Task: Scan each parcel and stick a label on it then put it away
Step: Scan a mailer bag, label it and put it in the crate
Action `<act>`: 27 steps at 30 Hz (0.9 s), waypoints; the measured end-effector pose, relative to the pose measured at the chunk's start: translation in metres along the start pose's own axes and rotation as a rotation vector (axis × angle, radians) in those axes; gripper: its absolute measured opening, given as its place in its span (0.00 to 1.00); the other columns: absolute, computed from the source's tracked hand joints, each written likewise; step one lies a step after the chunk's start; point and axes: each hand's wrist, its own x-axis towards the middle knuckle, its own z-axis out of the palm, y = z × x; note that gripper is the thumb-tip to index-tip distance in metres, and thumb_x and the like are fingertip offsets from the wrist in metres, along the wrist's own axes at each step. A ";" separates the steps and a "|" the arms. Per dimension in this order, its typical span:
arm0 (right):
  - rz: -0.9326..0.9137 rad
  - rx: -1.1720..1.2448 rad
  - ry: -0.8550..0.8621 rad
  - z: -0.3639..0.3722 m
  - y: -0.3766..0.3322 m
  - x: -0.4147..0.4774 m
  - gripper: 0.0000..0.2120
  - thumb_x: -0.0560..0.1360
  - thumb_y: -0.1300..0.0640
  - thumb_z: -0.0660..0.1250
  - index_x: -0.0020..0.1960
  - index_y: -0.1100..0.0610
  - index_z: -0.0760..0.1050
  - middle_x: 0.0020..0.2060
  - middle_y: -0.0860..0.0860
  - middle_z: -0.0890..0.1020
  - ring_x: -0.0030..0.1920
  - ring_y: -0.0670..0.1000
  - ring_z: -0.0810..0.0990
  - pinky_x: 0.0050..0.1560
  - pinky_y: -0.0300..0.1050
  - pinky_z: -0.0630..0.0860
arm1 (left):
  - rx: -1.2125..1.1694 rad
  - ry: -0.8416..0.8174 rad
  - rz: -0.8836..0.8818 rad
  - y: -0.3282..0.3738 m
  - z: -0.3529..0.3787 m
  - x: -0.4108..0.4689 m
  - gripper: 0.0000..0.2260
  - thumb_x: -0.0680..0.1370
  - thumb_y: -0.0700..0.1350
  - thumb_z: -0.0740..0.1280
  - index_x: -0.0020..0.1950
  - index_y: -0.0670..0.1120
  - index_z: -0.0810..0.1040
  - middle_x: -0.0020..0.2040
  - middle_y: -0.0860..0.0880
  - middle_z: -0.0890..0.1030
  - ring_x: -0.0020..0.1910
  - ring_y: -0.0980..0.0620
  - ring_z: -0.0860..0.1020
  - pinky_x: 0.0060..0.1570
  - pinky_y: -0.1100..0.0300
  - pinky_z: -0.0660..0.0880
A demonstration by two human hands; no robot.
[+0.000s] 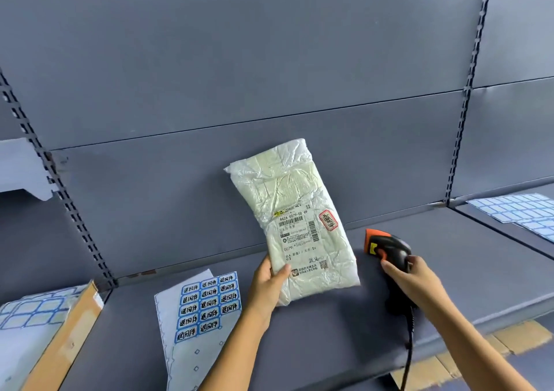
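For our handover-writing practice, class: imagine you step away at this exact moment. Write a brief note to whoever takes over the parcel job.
Left hand grips the white parcel by its lower left corner, held upright over the shelf.
Right hand grips the scanner, orange nose towards the parcel.
Blue label sheet lies on the shelf, left of the parcel.
Done: a red-edged sticker is on the parcel; scan cannot be confirmed.
Left: scan if needed, stick a blue label, put it away.

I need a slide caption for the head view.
Left hand holds a white parcel over the shelf; right hand grips a barcode scanner beside it.
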 end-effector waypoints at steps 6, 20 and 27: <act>0.156 0.084 -0.118 -0.002 -0.012 0.020 0.11 0.70 0.60 0.71 0.43 0.67 0.73 0.31 0.57 0.74 0.33 0.57 0.73 0.34 0.45 0.66 | 0.033 0.022 -0.051 -0.009 -0.006 0.006 0.12 0.79 0.36 0.63 0.55 0.53 0.74 0.51 0.55 0.82 0.51 0.55 0.80 0.53 0.56 0.76; -0.377 0.259 -0.256 0.024 -0.072 -0.086 0.14 0.70 0.68 0.65 0.50 0.56 0.63 0.45 0.57 0.80 0.38 0.61 0.81 0.40 0.60 0.79 | 0.140 0.074 0.008 -0.017 -0.004 0.028 0.11 0.78 0.36 0.63 0.52 0.52 0.76 0.50 0.50 0.83 0.50 0.51 0.81 0.49 0.57 0.78; -0.412 0.212 -0.207 0.041 -0.078 -0.089 0.14 0.71 0.68 0.62 0.46 0.55 0.59 0.40 0.64 0.77 0.39 0.67 0.77 0.36 0.59 0.75 | 0.152 0.058 0.024 -0.021 -0.005 0.032 0.11 0.79 0.37 0.63 0.57 0.50 0.76 0.53 0.48 0.82 0.52 0.50 0.81 0.53 0.53 0.78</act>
